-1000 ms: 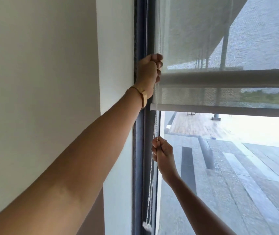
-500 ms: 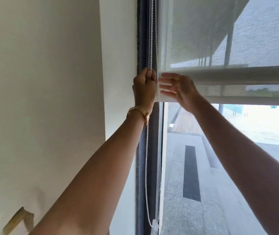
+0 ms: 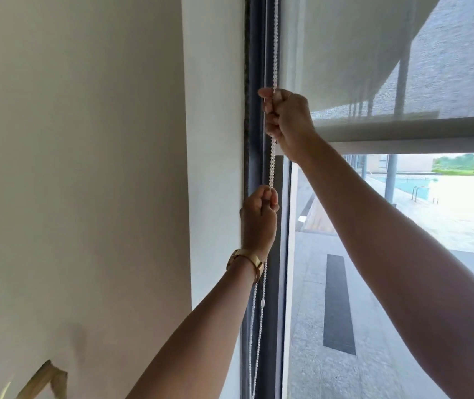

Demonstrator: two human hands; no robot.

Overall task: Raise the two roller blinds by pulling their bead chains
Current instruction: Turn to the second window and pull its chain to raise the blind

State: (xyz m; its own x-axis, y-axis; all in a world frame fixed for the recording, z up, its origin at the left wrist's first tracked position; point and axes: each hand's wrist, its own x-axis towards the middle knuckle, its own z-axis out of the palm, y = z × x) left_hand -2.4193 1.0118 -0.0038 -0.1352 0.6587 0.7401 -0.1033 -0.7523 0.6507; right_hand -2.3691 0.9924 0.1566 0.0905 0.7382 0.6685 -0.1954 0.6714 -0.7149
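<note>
A white bead chain hangs along the dark window frame. My right hand is closed on the chain high up, level with the blinds' lower edge. My left hand, with a gold bracelet at the wrist, grips the same chain lower down. Below it the chain loops run down past my forearm. Two semi-sheer grey roller blinds cover the upper window; their bottom bars sit about a third of the way down the frame, one just behind the other.
A plain cream wall fills the left side, with a white reveal beside the window frame. A wooden object pokes up at the bottom left. Through the glass are paving and a pool.
My left hand has slid down the chain from blind level to well below it. My right hand, open beside the chain half a second ago, has closed on it above.
</note>
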